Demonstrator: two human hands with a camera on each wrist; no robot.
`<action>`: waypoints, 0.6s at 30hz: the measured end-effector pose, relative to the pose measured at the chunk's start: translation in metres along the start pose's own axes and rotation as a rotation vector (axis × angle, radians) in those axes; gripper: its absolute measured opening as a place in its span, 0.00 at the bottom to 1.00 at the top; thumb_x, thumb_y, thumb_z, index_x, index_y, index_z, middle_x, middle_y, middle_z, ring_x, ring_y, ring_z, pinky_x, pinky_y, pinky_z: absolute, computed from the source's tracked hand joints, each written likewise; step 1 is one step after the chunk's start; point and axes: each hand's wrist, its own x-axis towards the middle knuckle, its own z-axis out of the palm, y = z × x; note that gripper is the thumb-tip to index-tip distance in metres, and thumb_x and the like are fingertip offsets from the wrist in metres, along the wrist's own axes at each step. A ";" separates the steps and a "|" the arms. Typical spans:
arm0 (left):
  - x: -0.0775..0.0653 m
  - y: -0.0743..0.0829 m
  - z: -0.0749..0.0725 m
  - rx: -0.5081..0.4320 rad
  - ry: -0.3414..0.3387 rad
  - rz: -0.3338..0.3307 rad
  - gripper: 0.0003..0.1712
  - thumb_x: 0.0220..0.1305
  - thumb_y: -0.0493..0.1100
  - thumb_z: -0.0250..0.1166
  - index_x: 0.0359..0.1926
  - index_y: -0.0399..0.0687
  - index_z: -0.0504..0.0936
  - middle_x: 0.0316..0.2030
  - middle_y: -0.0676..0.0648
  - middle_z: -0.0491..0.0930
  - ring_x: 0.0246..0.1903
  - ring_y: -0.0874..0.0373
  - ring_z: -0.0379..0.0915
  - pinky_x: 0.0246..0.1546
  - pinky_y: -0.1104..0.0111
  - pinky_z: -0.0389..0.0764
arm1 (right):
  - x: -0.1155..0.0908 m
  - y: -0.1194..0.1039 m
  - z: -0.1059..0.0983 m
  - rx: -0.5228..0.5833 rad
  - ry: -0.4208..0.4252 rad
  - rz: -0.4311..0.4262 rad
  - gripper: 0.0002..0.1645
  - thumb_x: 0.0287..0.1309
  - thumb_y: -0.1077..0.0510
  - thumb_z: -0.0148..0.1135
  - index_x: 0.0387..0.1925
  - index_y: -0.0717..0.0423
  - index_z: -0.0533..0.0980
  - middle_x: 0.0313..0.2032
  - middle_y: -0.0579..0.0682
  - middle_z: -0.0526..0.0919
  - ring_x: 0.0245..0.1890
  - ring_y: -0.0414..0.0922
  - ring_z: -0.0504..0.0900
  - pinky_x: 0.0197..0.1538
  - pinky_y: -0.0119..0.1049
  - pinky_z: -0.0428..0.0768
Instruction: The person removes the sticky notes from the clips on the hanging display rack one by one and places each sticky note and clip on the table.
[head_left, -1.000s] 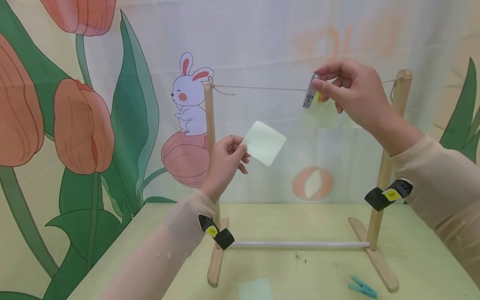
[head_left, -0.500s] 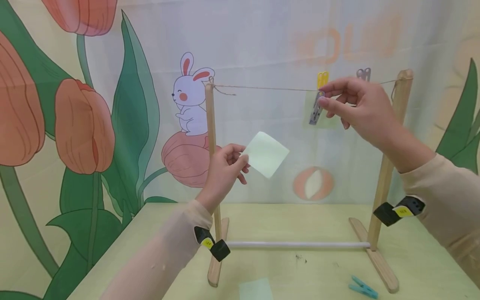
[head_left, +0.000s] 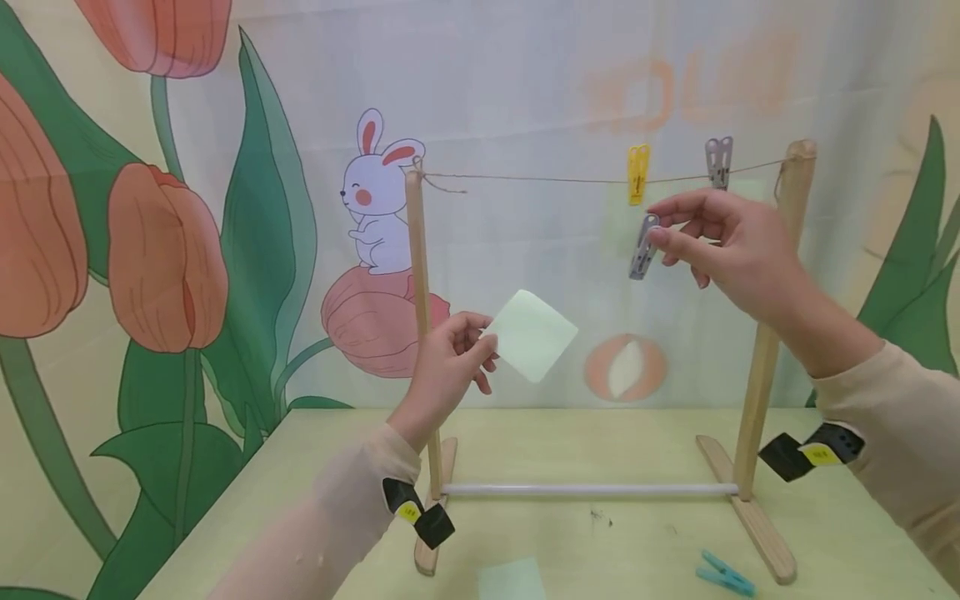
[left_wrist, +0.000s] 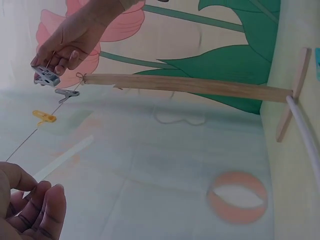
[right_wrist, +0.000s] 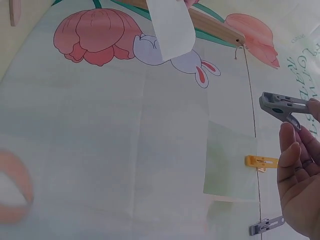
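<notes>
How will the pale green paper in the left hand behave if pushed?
The pale green paper looks thin edge-on, so it probably bends easily and weighs little. Pinched near one corner by the left hand, it hardly sags, suggesting slight stiffness.

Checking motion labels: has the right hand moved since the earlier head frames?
Yes, downward: in the head view, the right hand overlapped the string a second ago and now shows wholly below it.
</notes>
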 end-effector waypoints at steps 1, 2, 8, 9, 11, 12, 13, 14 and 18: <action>-0.001 -0.001 0.000 -0.001 -0.006 -0.005 0.09 0.64 0.32 0.58 0.45 0.34 0.78 0.24 0.48 0.75 0.22 0.59 0.73 0.17 0.70 0.80 | -0.001 0.001 0.000 0.003 -0.002 -0.004 0.14 0.60 0.54 0.65 0.47 0.50 0.79 0.23 0.35 0.82 0.17 0.41 0.72 0.19 0.29 0.71; -0.002 -0.002 0.001 -0.002 -0.012 -0.005 0.09 0.64 0.32 0.58 0.45 0.34 0.78 0.24 0.48 0.75 0.22 0.59 0.73 0.17 0.70 0.80 | -0.003 0.003 0.000 0.009 -0.005 -0.007 0.13 0.60 0.54 0.65 0.47 0.51 0.79 0.23 0.35 0.81 0.17 0.41 0.72 0.19 0.29 0.71; -0.008 -0.007 0.002 -0.014 -0.042 -0.001 0.10 0.64 0.31 0.57 0.45 0.32 0.77 0.25 0.44 0.76 0.20 0.61 0.72 0.16 0.71 0.79 | -0.009 0.007 -0.001 0.040 -0.023 -0.027 0.12 0.60 0.58 0.65 0.46 0.52 0.79 0.23 0.36 0.82 0.17 0.39 0.72 0.18 0.29 0.71; -0.010 -0.008 0.002 -0.015 -0.046 -0.004 0.10 0.64 0.31 0.57 0.45 0.32 0.77 0.25 0.44 0.76 0.20 0.61 0.71 0.16 0.71 0.79 | -0.011 0.008 -0.001 0.042 -0.027 -0.027 0.12 0.60 0.58 0.64 0.46 0.52 0.79 0.23 0.36 0.82 0.17 0.39 0.72 0.18 0.29 0.71; -0.012 -0.010 0.003 -0.017 -0.054 -0.014 0.10 0.64 0.31 0.57 0.46 0.31 0.77 0.25 0.45 0.75 0.19 0.61 0.71 0.16 0.71 0.79 | -0.014 0.009 -0.001 0.042 -0.035 -0.023 0.12 0.60 0.58 0.64 0.46 0.52 0.79 0.23 0.36 0.82 0.17 0.39 0.72 0.18 0.30 0.71; -0.013 -0.012 0.003 -0.017 -0.059 -0.019 0.10 0.64 0.31 0.57 0.46 0.31 0.77 0.25 0.45 0.75 0.19 0.61 0.71 0.16 0.71 0.79 | -0.015 0.010 -0.001 0.044 -0.041 -0.019 0.12 0.60 0.58 0.64 0.46 0.52 0.79 0.23 0.37 0.82 0.17 0.39 0.72 0.19 0.30 0.71; -0.014 -0.013 0.003 -0.018 -0.061 -0.023 0.11 0.64 0.31 0.57 0.46 0.31 0.77 0.25 0.46 0.75 0.19 0.61 0.71 0.16 0.71 0.79 | -0.016 0.011 -0.001 0.044 -0.045 -0.015 0.12 0.60 0.58 0.64 0.46 0.52 0.79 0.23 0.36 0.82 0.16 0.39 0.72 0.19 0.31 0.71; -0.015 -0.014 0.003 -0.017 -0.064 -0.028 0.11 0.64 0.31 0.57 0.46 0.31 0.77 0.25 0.46 0.75 0.19 0.61 0.71 0.16 0.71 0.79 | -0.018 0.011 0.000 0.046 -0.048 -0.013 0.12 0.60 0.59 0.64 0.46 0.52 0.79 0.22 0.36 0.82 0.16 0.40 0.72 0.19 0.31 0.71; -0.020 -0.020 0.002 -0.015 -0.072 -0.044 0.10 0.64 0.31 0.57 0.46 0.31 0.77 0.25 0.49 0.75 0.20 0.61 0.71 0.16 0.71 0.79 | -0.023 0.014 0.001 0.046 -0.060 0.001 0.12 0.60 0.58 0.64 0.47 0.52 0.78 0.23 0.37 0.82 0.17 0.40 0.72 0.19 0.31 0.71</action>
